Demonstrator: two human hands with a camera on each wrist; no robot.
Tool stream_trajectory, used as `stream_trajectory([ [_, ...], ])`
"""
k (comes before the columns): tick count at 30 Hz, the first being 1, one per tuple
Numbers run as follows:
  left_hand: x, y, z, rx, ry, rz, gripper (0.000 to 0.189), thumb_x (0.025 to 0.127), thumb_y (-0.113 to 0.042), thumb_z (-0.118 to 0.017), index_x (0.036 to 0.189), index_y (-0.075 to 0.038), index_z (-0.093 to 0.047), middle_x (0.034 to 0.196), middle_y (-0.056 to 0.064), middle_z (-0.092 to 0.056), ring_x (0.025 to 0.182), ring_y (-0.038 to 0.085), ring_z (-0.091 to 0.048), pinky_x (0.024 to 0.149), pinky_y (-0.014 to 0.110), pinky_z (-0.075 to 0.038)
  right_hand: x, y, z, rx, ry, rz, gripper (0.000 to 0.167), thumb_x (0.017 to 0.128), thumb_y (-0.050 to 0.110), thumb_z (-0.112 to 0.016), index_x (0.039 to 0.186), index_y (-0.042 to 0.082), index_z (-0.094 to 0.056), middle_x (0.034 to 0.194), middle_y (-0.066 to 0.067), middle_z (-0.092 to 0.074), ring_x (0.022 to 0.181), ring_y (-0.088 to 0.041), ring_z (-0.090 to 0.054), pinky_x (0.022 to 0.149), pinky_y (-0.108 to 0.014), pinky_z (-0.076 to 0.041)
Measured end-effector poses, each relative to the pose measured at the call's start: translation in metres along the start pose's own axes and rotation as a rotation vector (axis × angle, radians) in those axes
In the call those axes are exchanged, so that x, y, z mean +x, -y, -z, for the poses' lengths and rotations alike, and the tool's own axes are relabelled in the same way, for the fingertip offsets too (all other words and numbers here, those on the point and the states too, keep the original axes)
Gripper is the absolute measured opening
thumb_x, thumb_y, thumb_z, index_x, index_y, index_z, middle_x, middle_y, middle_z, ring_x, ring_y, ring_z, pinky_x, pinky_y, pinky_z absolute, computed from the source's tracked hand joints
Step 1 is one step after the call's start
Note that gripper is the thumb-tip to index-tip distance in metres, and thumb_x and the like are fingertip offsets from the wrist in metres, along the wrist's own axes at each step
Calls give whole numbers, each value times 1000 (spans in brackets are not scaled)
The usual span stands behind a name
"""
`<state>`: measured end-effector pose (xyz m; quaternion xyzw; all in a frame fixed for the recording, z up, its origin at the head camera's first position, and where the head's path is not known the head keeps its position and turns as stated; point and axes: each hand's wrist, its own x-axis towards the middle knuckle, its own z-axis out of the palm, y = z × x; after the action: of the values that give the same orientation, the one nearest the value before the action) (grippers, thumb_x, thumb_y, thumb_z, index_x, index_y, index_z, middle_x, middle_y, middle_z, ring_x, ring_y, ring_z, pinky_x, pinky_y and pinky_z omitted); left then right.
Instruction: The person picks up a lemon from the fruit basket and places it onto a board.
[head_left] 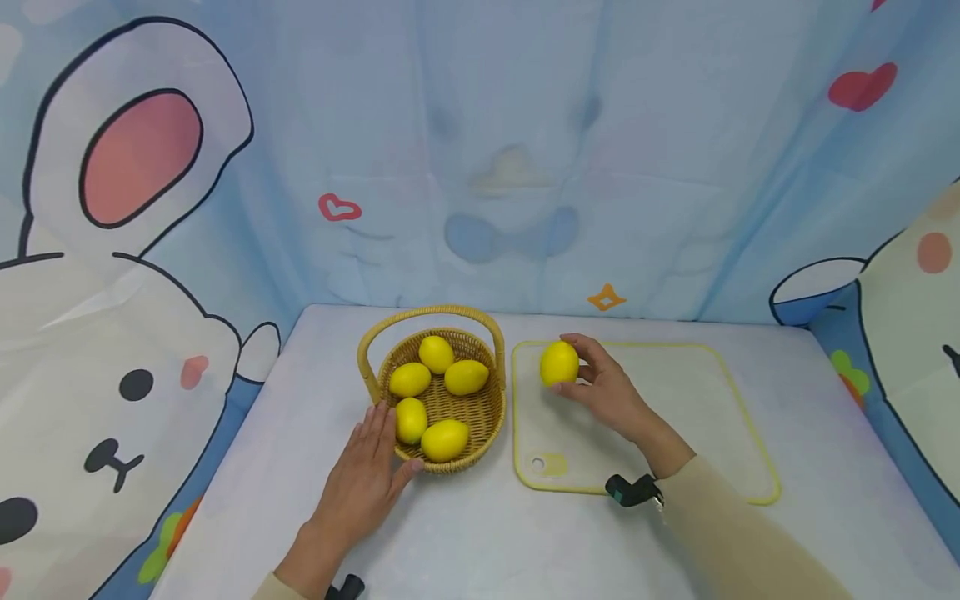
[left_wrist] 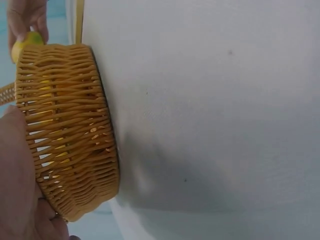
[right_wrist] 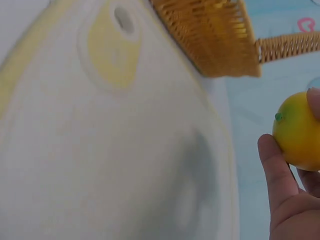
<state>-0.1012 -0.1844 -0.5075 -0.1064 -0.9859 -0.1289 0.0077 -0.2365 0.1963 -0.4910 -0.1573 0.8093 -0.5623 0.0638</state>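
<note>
My right hand (head_left: 611, 392) holds a yellow lemon (head_left: 558, 364) between thumb and fingers above the left part of a cutting board (head_left: 660, 417). In the right wrist view the same lemon (right_wrist: 297, 132) shows a small green tip and stays clear of the board's surface. A round wicker basket (head_left: 491, 425) with an arched handle stands left of the board, and several lemons (head_left: 445, 440) lie inside it. My left hand (head_left: 360, 483) rests against the basket's near left side, its fingers extended along the rim. The woven wall (left_wrist: 70, 130) fills much of the left wrist view.
Basket and board both stand on a white table (head_left: 480, 533). A pale blue curtain (head_left: 510, 125) with cartoon prints hangs right behind the table's far edge. The board has a yellow rim and a hole (head_left: 537, 463) in its near left corner.
</note>
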Motion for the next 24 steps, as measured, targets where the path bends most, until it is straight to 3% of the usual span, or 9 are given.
stream_trajectory([
  [10, 4, -4, 13, -8, 122, 11, 91, 110, -64, -38, 167, 0, -9, 177, 18, -1, 165, 32, -2, 133, 52, -16, 12, -25, 17, -23, -19, -97, 79, 97, 17, -79, 162, 22, -35, 159, -20, -41, 131, -41, -62, 93, -23, -57],
  [19, 6, -4, 14, -32, 102, 12, 89, 110, -62, -39, 167, 2, -14, 176, 21, -6, 165, 36, -5, 132, 55, -17, 23, -38, 20, -79, 10, -139, 79, 98, 20, -79, 164, 15, -35, 162, -25, -41, 138, -45, -54, 105, -51, -54],
  [24, 7, -4, 14, -49, 100, 2, 90, 109, -62, -39, 167, 2, -13, 176, 21, -5, 165, 36, -5, 132, 55, -18, 28, -43, 17, -107, 40, -142, 79, 98, 20, -79, 163, 12, -36, 158, -27, -46, 132, -43, -57, 104, -50, -53],
])
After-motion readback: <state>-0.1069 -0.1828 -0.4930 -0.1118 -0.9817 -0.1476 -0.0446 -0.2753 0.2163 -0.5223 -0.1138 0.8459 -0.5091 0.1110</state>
